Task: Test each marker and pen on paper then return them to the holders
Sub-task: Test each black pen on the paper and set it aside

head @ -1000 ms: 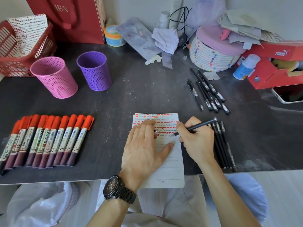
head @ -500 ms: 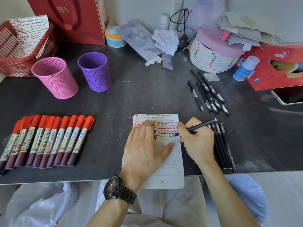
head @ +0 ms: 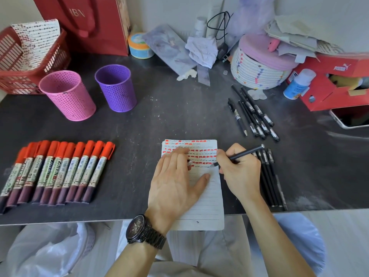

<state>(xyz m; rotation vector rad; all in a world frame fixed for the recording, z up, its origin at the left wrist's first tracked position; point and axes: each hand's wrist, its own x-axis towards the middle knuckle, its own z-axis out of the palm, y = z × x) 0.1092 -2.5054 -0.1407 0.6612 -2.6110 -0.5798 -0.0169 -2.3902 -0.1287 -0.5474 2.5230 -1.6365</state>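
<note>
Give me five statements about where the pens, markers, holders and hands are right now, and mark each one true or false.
1. The right hand holds a black pen with its tip on the paper. True.
2. The left hand is lifted clear of the paper. False: it lies flat on the sheet, fingers straight.
3. The red-capped markers stand in the pink holder. False: they lie in a row on the table, in front of the holders.
4. The purple holder stands upright to the right of the pink holder. True.
5. The paper is blank. False: its upper part bears rows of red marks and scribbles.
</note>
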